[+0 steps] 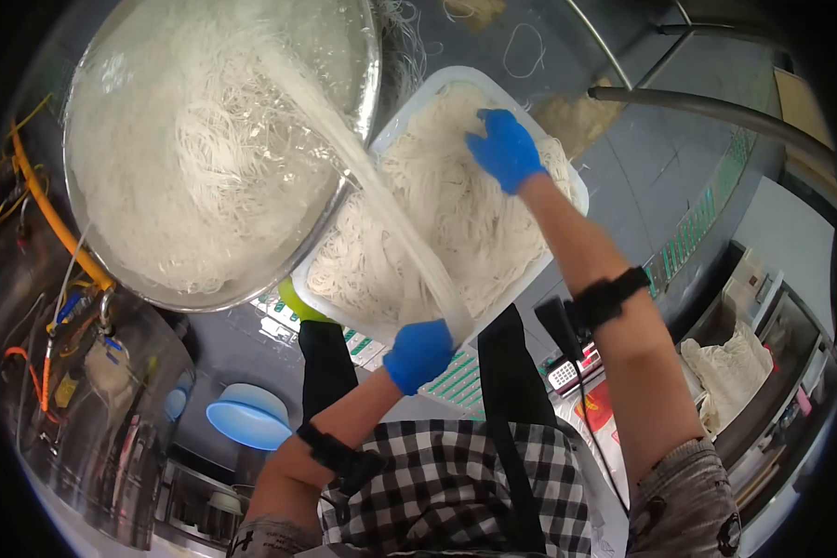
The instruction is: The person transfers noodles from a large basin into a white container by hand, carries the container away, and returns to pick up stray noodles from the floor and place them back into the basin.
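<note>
A thick strand of pale noodles (381, 200) stretches from a big round metal basin (374, 93) of noodles in liquid, across a white rectangular tub (578, 191). My left hand (418, 356), in a blue glove, is closed round the lower end of that strand at the tub's near edge. More noodles (446, 186) fill the tub in a loose heap. Over the tub's far right part, my right hand (507, 151), also blue-gloved, rests on the heap with its fingers spread. Whether any noodles lie under its fingertips is hard to tell.
A blue bowl (248, 418) is at the lower left, near an orange hose (51, 209) and metal equipment. Metal rails (716, 110) cross the upper right. A container with a pale cloth (730, 372) stands at the right. Loose noodles lie on the floor.
</note>
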